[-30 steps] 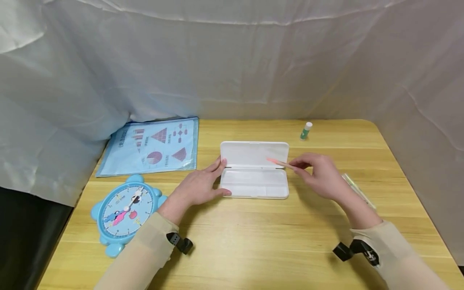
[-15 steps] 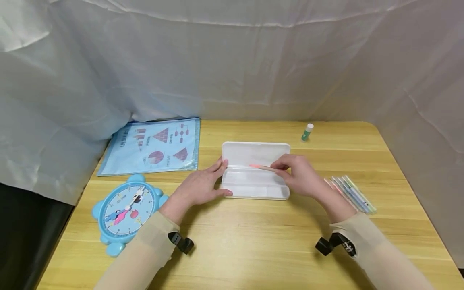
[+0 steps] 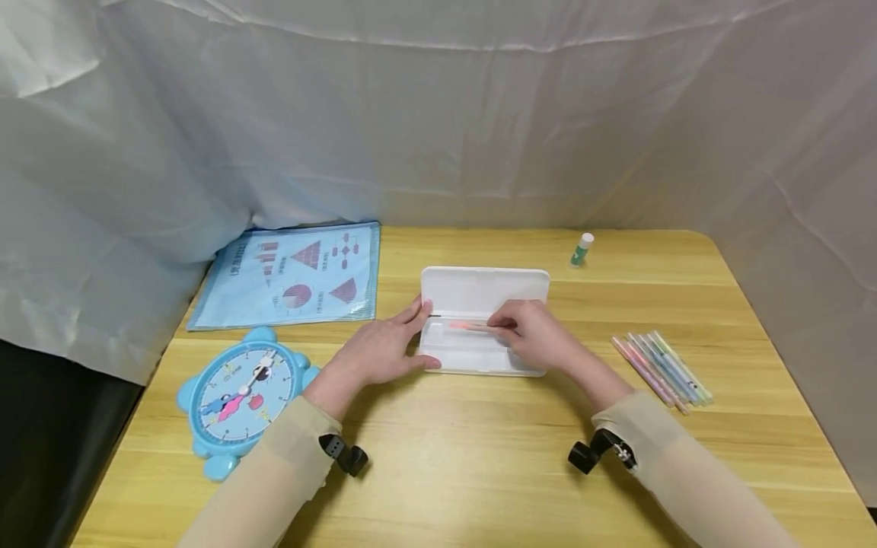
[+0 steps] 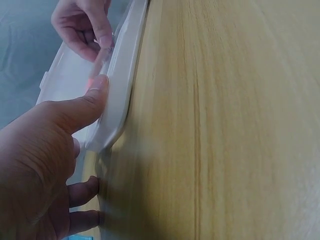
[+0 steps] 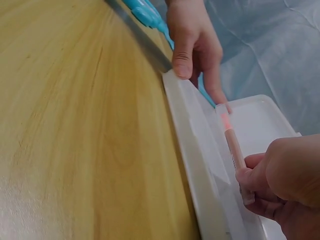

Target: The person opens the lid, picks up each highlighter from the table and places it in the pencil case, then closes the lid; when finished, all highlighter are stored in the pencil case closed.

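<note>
One coral marker (image 5: 234, 146) is pinched by the right hand (image 3: 533, 332); the left hand (image 3: 379, 351), fingers apart, seemingly steadies the pencil case (image 3: 473, 291).

Soft, moderate indoor light
Pale glare on the tabletop (image 3: 473, 472); soft shadows below both sleeves (image 3: 267, 472); wrist views hazy, slightly soft

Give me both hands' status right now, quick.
Left hand: open, touching the left end of the white case.
Right hand: closed, pinching a pink-tipped pen.
</note>
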{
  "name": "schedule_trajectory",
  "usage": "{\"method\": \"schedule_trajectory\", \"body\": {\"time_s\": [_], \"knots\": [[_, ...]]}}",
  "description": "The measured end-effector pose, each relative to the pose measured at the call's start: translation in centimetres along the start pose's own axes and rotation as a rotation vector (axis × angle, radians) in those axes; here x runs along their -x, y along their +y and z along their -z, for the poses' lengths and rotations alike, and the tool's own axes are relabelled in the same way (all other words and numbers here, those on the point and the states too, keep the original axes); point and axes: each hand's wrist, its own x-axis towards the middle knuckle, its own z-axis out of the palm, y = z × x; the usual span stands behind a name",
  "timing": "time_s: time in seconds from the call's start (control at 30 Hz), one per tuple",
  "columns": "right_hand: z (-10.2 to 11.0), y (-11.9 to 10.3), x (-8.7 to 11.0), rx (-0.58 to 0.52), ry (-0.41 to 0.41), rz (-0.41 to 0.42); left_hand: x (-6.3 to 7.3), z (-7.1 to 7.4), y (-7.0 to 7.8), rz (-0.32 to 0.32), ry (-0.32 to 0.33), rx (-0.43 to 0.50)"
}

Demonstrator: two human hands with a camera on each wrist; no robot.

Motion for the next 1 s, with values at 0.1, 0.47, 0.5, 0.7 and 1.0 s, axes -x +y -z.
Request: {"method": "schedule_trajectory", "body": {"time_s": [0.1,0.47,0.5,0.7,1.0], "knots": [[-0.3,-0.1,-0.3,0.013,-0.017,0.006,0.0,0.0,0.0,0.003,0.0,-0.002],[-1.1,-0.9,-0.7,0.054,-0.085,-0.009,-0.1,0.0,-0.1,-0.004,0.002,-0.003],[-1.1,-0.9,-0.7,0.057,-0.086,-0.007,-0.1,0.0,-0.1,-0.004,0.002,-0.001],[-1.0,-0.8,-0.6,0.048,-0.1,0.009,-0.1,0.1,0.0,-0.004,0.005,0.001],[-0.3,-0.8,-0.2,0.024,-0.064,-0.011,0.0,0.1,0.0,-0.007,0.007,-0.003]]}}
